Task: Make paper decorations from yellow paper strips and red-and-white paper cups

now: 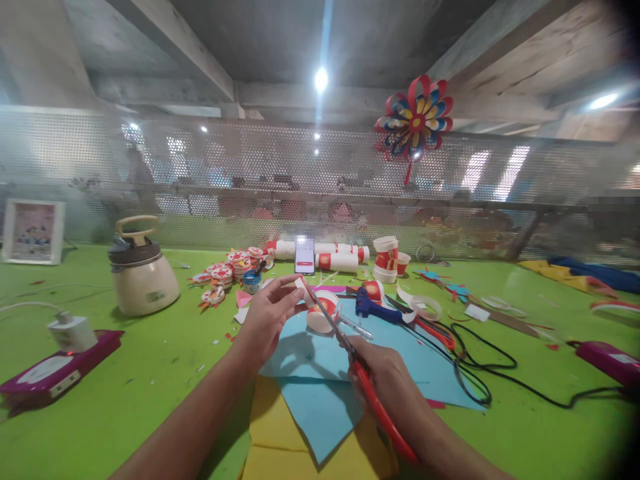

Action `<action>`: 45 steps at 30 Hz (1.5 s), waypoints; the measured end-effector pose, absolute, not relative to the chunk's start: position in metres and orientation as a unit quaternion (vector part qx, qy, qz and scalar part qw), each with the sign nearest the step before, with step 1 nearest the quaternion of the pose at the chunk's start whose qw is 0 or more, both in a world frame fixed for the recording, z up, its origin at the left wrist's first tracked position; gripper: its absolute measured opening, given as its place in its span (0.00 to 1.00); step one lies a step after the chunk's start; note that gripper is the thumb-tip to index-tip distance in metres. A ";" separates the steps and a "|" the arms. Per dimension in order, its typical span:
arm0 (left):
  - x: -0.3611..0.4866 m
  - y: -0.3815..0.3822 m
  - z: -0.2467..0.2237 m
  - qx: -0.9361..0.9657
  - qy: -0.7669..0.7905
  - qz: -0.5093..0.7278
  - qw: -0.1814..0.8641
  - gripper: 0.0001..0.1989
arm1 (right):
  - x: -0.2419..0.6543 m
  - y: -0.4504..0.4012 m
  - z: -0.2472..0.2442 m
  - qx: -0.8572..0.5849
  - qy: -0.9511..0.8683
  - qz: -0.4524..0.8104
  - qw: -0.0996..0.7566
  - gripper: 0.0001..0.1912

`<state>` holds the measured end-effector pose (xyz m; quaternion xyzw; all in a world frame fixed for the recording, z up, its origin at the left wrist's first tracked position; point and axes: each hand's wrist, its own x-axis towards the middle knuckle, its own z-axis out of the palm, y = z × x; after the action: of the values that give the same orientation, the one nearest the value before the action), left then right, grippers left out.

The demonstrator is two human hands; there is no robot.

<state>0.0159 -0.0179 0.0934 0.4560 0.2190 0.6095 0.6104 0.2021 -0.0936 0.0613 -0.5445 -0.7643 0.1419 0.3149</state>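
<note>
Before us the green table (180,413) spreads widest, with a perforated screen (290,167) standing along its far side. In front of us, blue paper (430,373) lies partly over yellow paper (275,427). Well to our left we see a cream flask (145,287) with a dark collar and a looped handle. Our right hand (383,370) is closed around the red handles of the scissors (370,393), whose blades slant up and left above the blue paper. Our left hand (273,307) is narrowed, thumb and fingers pinching at its tips. Just beyond our right hand lies a blue glue gun (377,309), and behind it stands a stack of red-and-white cups (385,257). A lit phone (305,257) is propped near white rolls. Below the blades, a cut cup (319,325) sits on the blue paper. Smallest is the white-and-red piece (302,288) in our left fingertips, right beside the blade tips; whether they touch, we cannot tell.
</note>
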 end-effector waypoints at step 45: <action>0.011 -0.015 0.094 0.452 0.236 0.615 0.601 0.15 | 0.205 -0.089 0.064 -0.519 -0.787 0.093 0.320 0.13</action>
<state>0.0114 -0.0147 0.0939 0.4521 0.2358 0.6153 0.6012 0.2055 -0.0893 0.0644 -0.5192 -0.7871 0.0930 0.3199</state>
